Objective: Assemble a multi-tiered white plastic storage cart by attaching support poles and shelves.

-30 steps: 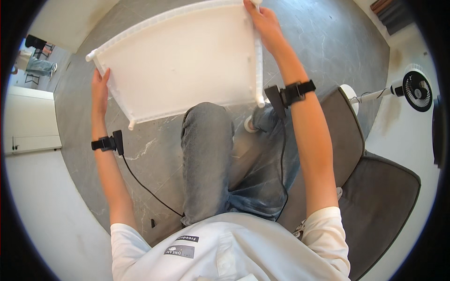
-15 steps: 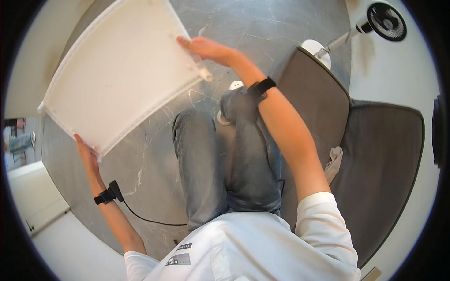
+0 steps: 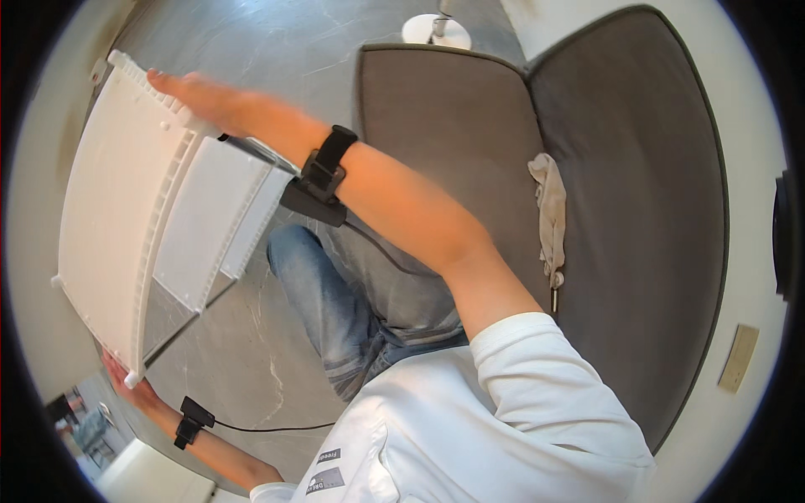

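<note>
A white plastic shelf panel [image 3: 109, 210] with ribbed edges is tilted at the left of the view. My right hand [image 3: 214, 102] grips its far right corner, fingers along the ribbed rim. The near corner is held by my left hand [image 3: 134, 387], whose fingers are partly hidden behind the panel. Beyond the panel stands a rack with two more white shelves [image 3: 205, 222], joined by dark poles [image 3: 172, 339]. Whether the panel sits fully on the poles cannot be made out. Both wrists wear black strapped devices with cables.
A dark grey cushioned seat [image 3: 444, 126] fills the middle and right, with a beige cloth [image 3: 549, 210] on it. A white round stand base [image 3: 436, 32] is behind it. My bent knee [image 3: 310, 277] is close to the rack. At lower left is a white cabinet [image 3: 155, 474].
The panel has shifted left and tilted more steeply, still in both hands. The lower shelves and poles have come into view. The seat and stand base appear further left as the view turned.
</note>
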### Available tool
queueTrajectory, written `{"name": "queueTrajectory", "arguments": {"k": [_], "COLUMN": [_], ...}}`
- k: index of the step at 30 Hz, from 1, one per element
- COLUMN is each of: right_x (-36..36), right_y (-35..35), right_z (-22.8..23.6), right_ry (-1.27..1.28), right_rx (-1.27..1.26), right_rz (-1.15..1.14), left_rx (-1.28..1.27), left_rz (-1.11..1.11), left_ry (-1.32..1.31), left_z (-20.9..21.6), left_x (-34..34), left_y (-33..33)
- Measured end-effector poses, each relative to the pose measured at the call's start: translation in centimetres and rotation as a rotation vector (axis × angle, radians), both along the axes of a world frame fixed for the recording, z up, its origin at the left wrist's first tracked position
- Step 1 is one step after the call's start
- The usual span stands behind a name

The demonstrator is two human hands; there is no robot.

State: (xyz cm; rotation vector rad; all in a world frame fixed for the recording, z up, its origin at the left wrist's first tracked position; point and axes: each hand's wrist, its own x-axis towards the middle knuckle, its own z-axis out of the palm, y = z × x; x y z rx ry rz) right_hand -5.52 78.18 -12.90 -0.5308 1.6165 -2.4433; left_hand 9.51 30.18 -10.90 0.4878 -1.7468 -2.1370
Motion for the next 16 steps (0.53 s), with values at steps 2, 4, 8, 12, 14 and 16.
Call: {"name": "queueTrajectory", "arguments": {"k": [2, 4, 8, 12, 14, 16], "right_x": [0.1, 0.0, 1.9, 9.6, 15.6, 19.0], "right_y": [1.3, 1.5, 3.3, 8.6, 14.2, 16.6], "right_z": [0.2, 0.6, 0.9, 0.5, -1.5, -3.5], "right_ry": [-0.05, -0.106, -0.098, 0.168, 0.267, 0.291], "right_rx": [0.003, 0.011, 0.328, 0.559, 0.758, 0.909], "right_rz": [-0.158, -0.24, -0.538, -0.671, -0.73, -0.839], "left_rx": [-0.055, 0.104, 0.084, 0.081, 0.047, 0.014], "left_rz": [-0.019, 0.1, 0.073, -0.725, -0.757, -0.794], "left_ry": [0.017, 0.038, 0.184, 0.257, 0.259, 0.259], "left_z": [1.2, 1.8, 0.5, -1.8, -2.9, -4.5], "left_x": [-0.5, -0.6, -0.4, -1.4, -2.0, -3.1], "left_y": [4.9, 5.8, 8.8, -1.3, -3.0, -4.2]}}
